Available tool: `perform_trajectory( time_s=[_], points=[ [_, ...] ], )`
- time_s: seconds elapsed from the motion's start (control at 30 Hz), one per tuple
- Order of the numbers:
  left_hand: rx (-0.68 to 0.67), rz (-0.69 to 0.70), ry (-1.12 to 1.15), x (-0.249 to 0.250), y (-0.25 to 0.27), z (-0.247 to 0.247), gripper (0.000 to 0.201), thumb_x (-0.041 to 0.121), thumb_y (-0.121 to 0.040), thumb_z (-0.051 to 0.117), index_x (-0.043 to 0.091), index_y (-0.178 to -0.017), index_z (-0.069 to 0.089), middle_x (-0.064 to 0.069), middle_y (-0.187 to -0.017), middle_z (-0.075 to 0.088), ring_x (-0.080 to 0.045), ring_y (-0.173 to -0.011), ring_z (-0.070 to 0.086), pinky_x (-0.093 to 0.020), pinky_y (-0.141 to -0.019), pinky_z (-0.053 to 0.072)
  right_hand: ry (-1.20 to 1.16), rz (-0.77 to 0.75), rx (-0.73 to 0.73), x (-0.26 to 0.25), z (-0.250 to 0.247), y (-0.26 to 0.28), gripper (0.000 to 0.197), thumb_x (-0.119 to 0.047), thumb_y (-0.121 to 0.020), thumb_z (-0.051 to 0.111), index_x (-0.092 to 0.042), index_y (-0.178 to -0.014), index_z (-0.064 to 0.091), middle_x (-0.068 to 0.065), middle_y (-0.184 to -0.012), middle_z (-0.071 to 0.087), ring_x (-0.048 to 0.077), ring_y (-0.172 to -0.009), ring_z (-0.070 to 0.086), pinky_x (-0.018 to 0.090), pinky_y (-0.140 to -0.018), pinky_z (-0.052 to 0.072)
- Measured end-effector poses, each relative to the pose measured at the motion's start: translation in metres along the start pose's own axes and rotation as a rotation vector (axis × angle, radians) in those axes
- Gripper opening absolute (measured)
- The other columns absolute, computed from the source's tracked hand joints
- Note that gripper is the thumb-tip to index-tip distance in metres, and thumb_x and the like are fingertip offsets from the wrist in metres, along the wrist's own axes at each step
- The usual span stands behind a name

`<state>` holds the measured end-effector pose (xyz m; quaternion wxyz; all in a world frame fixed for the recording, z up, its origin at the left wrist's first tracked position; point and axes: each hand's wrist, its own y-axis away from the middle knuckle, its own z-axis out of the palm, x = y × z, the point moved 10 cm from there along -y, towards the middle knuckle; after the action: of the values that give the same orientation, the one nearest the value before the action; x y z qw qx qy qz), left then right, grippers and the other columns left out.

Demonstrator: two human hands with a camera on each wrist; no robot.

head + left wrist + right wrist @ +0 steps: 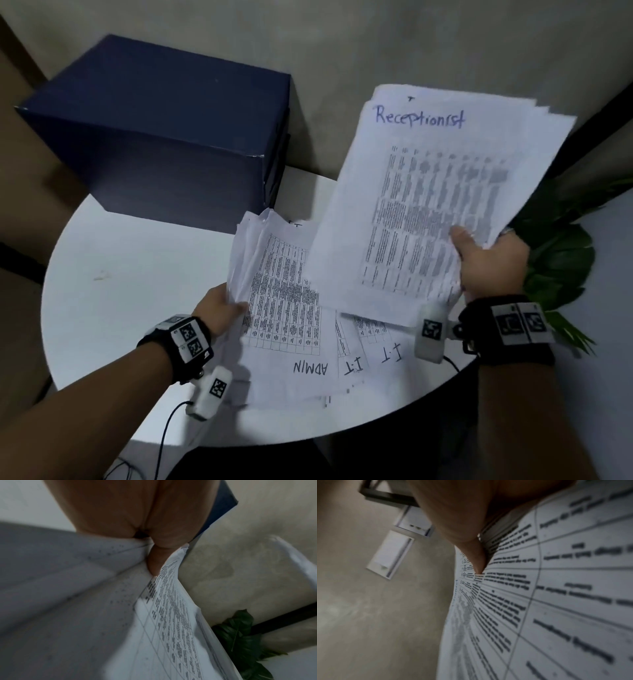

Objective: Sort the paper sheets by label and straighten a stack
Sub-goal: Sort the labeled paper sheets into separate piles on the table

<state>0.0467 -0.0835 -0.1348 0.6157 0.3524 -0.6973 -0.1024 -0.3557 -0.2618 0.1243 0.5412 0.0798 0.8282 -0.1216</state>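
On the round white table, near its right half, lie the paper sheets of the sorting job, and both hands are busy with them. The right hand grips a fanned stack of sheets lifted above the table, thumb pressed on the printed face and the other fingers hidden behind; the top sheet carries the handwritten label "Receptionist" in blue ink above a printed grid. In the right wrist view the thumb lies flat on that printed grid. The left hand pinches the left edge of another bundle of sheets, raising that edge so the bundle curls upward while its lower part rests on the table; the left wrist view shows a fingertip tucked into the fold of these sheets. The front sheet of this bundle reads "ADMIN", upside down to the wearer. Just beside it, partly under the lifted stack, lie sheets marked "I.T". A dark blue box stands at the table's far left, and green leaves show just beyond the right hand.
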Motion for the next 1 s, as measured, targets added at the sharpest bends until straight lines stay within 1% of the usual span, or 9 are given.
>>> perform_trajectory(
  time_s=[0.1, 0.17, 0.3, 0.47, 0.67, 0.77, 0.83, 0.87, 1.0],
  points=[
    [-0.022, 0.004, 0.029, 0.002, 0.0, 0.013, 0.015, 0.004, -0.091, 0.065, 0.003, -0.106, 0.062, -0.022, -0.079, 0.07, -0.036, -0.068, 0.068, -0.062, -0.074, 0.058, 0.047, 0.127, -0.173, 0.051, 0.05, 0.017, 0.031, -0.017, -0.081, 0.077, -0.006, -0.108, 0.068, 0.008, -0.105, 0.071, 0.023, -0.094, 0.068, 0.04, -0.088, 0.055],
    [-0.024, -0.036, 0.13, 0.003, -0.001, 0.019, 0.031, 0.026, -0.094, 0.062, -0.001, -0.109, 0.065, -0.015, -0.081, 0.073, -0.033, -0.073, 0.069, -0.055, -0.082, 0.057, 0.105, 0.241, -0.268, 0.097, 0.087, 0.04, 0.043, -0.02, -0.079, 0.079, -0.007, -0.117, 0.064, 0.01, -0.114, 0.069, 0.027, -0.104, 0.067, 0.043, -0.095, 0.053],
    [-0.067, -0.162, 0.217, 0.006, -0.003, 0.028, 0.077, 0.072, -0.091, 0.043, 0.009, -0.132, 0.061, -0.003, -0.124, 0.063, -0.029, -0.12, 0.06, -0.047, -0.112, 0.041, 0.512, 0.366, -0.418, 0.166, 0.138, 0.093, 0.068, -0.03, -0.09, 0.064, -0.006, -0.146, 0.033, 0.015, -0.142, 0.05, 0.032, -0.128, 0.051, 0.037, -0.106, 0.041],
    [0.045, 0.138, -0.33, 0.038, -0.006, 0.03, 0.037, 0.019, -0.089, 0.068, 0.012, -0.123, 0.056, -0.007, -0.115, 0.068, -0.03, -0.107, 0.065, -0.042, -0.093, 0.053, 0.777, 0.14, -0.54, 0.169, 0.168, 0.122, 0.061, -0.041, -0.092, 0.056, -0.007, -0.141, 0.042, 0.011, -0.141, 0.05, 0.033, -0.131, 0.041, 0.045, -0.109, 0.039],
    [-0.056, 0.457, 0.107, 0.123, 0.045, -0.002, 0.032, -0.005, -0.087, 0.069, 0.004, -0.117, 0.06, 0.001, -0.095, 0.072, -0.011, -0.084, 0.067, -0.029, -0.08, 0.052, 0.085, 0.307, -0.515, 0.124, 0.14, 0.085, 0.109, -0.048, -0.064, 0.084, -0.023, -0.151, 0.023, -0.004, -0.153, 0.035, 0.018, -0.139, 0.036, 0.04, -0.114, 0.033],
    [-0.091, 0.587, 0.161, 0.177, 0.073, -0.023, 0.026, 0.016, -0.082, 0.073, 0.012, -0.106, 0.065, 0.01, -0.089, 0.076, -0.003, -0.081, 0.068, -0.022, -0.075, 0.054, -0.291, 0.191, -0.494, 0.042, 0.126, 0.067, 0.083, -0.026, -0.066, 0.085, -0.015, -0.137, 0.043, -0.011, -0.129, 0.058, 0.0, -0.116, 0.055, 0.028, -0.102, 0.045],
    [-0.086, 0.673, 0.187, 0.206, 0.09, -0.031, 0.031, 0.028, -0.083, 0.07, 0.012, -0.109, 0.065, 0.009, -0.094, 0.076, -0.006, -0.088, 0.07, -0.024, -0.08, 0.055, -0.31, 0.021, -0.409, -0.01, 0.107, 0.057, 0.028, -0.012, -0.074, 0.08, -0.012, -0.094, 0.061, -0.018, -0.082, 0.07, -0.008, -0.074, 0.065, 0.015, -0.075, 0.054],
    [-0.07, 0.716, 0.205, 0.217, 0.097, -0.035, 0.037, 0.032, -0.086, 0.068, 0.007, -0.112, 0.064, 0.006, -0.099, 0.075, -0.01, -0.093, 0.07, -0.027, -0.084, 0.055, -0.306, -0.056, -0.369, -0.028, 0.098, 0.056, 0.021, -0.005, -0.076, 0.078, -0.015, -0.076, 0.059, -0.02, -0.062, 0.066, -0.008, -0.058, 0.062, 0.01, -0.062, 0.051],
    [-0.009, 0.766, 0.252, 0.215, 0.095, -0.034, 0.05, 0.03, -0.088, 0.072, -0.001, -0.124, 0.056, -0.003, -0.117, 0.073, -0.016, -0.109, 0.069, -0.029, -0.09, 0.057, -0.344, -0.127, -0.346, -0.041, 0.093, 0.06, 0.024, 0.003, -0.071, 0.081, -0.007, -0.09, 0.072, -0.013, -0.08, 0.076, 0.007, -0.076, 0.073, 0.022, -0.069, 0.056]
  ],
)
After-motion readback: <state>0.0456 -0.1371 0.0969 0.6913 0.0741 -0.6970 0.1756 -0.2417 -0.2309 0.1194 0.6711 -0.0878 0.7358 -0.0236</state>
